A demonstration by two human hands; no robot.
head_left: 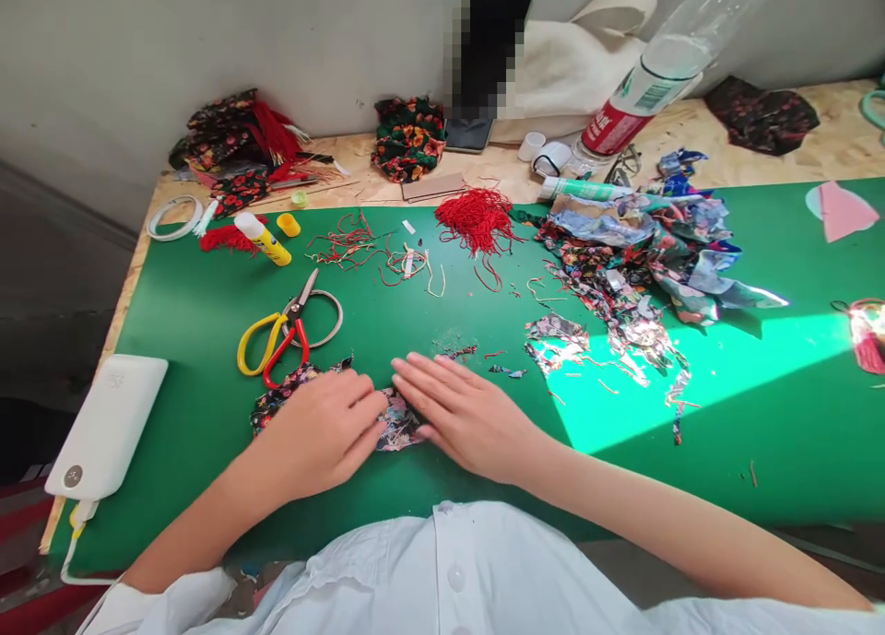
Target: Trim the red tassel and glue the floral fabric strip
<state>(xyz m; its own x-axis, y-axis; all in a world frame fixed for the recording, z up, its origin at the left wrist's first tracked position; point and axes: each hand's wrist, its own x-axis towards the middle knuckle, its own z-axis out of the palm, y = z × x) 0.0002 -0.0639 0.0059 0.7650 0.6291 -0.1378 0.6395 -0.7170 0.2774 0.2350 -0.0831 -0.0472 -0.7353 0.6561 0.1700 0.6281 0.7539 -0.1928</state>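
In front of me lies a piece of dark floral fabric [399, 425], partly covered by both hands. My left hand [328, 428] rests on its left side with the fingers curled together, closed on the cloth; the fingertips are partly hidden. Flat on the right side of the cloth lies my right hand [470, 418], fingers stretched out towards the left. A bunched part of the floral cloth [277, 400] shows beyond my left wrist. Just past it are scissors [283, 331] with one yellow and one red handle, lying across a metal ring [336, 317].
A glue stick [263, 239] stands uncapped, its yellow cap [289, 224] nearby. Red cords [477, 218] lie at the back of the green mat [194, 460]. Fabric scraps [622, 266] are heaped right, before a plastic bottle [646, 87]. A white power bank [111, 423] sits at left.
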